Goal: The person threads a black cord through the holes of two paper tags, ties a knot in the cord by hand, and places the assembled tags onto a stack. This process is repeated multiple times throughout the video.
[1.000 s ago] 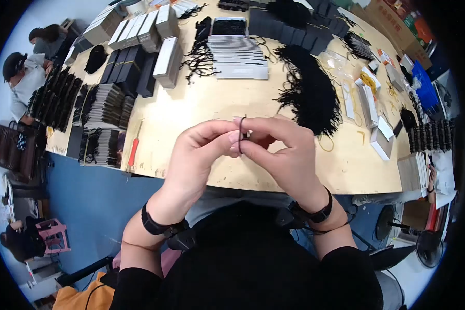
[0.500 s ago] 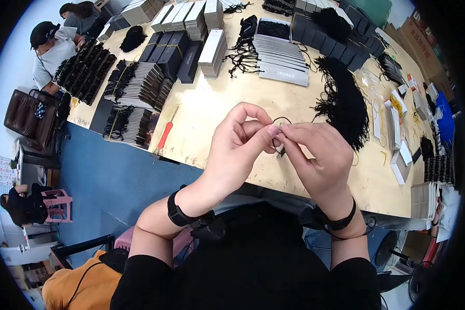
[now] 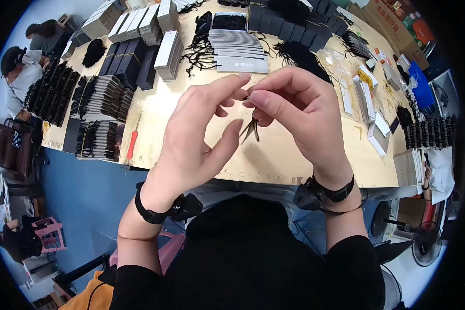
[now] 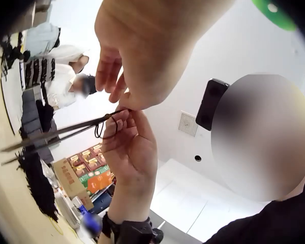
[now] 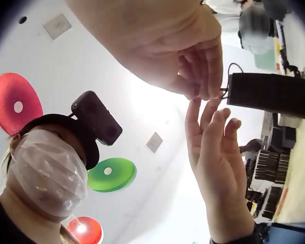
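My right hand [image 3: 307, 113] pinches a thin black cord [image 4: 115, 129] between thumb and fingers. From the cord hangs a dark hang tag [image 3: 250, 130], above the table; the right wrist view shows the tag [image 5: 269, 95] as a flat, wide black strip. Edge-on in the left wrist view, the tag [image 4: 56, 137] splits into two thin leaves. My left hand [image 3: 186, 134] is beside it with thumb and fingers spread apart, its fingertips close to the right hand's. The pinched part of the cord is hidden behind the right fingers.
Stacked grey tags [image 3: 237, 49] with black cords lie on the wooden table [image 3: 201, 163]. A heap of black cords [image 3: 299, 57] lies beyond my right hand. A red-handled tool [image 3: 132, 144] rests near the left edge, with boxes [image 3: 168, 54] farther back. Other people sit at left.
Both hands were together at a cord loop; the left hand has come away with its fingers spread. The right hand keeps the cord, and the tag now hangs in view.
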Tool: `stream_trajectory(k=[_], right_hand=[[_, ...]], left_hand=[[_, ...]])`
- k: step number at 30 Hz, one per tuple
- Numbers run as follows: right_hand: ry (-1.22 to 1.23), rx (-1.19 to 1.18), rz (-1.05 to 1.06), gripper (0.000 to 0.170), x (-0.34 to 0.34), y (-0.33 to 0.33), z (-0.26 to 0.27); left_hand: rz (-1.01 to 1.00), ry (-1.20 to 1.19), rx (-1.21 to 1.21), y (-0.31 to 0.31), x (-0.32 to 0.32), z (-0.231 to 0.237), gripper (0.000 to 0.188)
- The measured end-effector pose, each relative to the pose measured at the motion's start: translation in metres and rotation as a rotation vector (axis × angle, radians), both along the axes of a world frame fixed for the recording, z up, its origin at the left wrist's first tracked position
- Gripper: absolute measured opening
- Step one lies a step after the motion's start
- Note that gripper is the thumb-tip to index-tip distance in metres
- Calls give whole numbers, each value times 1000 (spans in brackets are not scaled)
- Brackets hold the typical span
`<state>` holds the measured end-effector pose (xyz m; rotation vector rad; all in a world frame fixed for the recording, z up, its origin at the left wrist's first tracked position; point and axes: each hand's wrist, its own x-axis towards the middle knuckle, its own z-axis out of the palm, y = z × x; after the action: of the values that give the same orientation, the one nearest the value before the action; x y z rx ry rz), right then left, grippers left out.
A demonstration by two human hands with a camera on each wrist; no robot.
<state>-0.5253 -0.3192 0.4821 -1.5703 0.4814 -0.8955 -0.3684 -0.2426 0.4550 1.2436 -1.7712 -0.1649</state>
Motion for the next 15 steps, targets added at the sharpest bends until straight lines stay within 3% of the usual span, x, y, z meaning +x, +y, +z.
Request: stream_trajectory(k=[2, 4, 6, 7, 8, 10, 11, 15], right_hand=[[5, -41, 14, 15, 0, -3, 4], [-13, -40, 46, 15, 3, -6, 10], [-32, -83, 52, 15, 6, -9, 12], [-32, -94, 80, 15, 8, -11, 13], [-31, -104, 108, 14, 8, -12, 13], [28, -96, 99, 14, 4, -11, 21], [-43, -126, 66, 13, 3, -11, 25], [-178, -339, 16, 14, 3, -12, 39]], left_hand=[[-231, 422, 2, -5, -5, -6, 61], [-166, 267, -5, -12, -3, -16, 83], [-310, 386, 240, -16, -2, -30, 89], [-289, 386, 227, -14, -5, -31, 75], [-294, 388, 224, -15, -7, -33, 75], [-324, 542, 411, -16, -8, -37, 54], [-243, 508, 371, -12, -13, -36, 38], [-162, 424, 524, -3, -14, -29, 34]])
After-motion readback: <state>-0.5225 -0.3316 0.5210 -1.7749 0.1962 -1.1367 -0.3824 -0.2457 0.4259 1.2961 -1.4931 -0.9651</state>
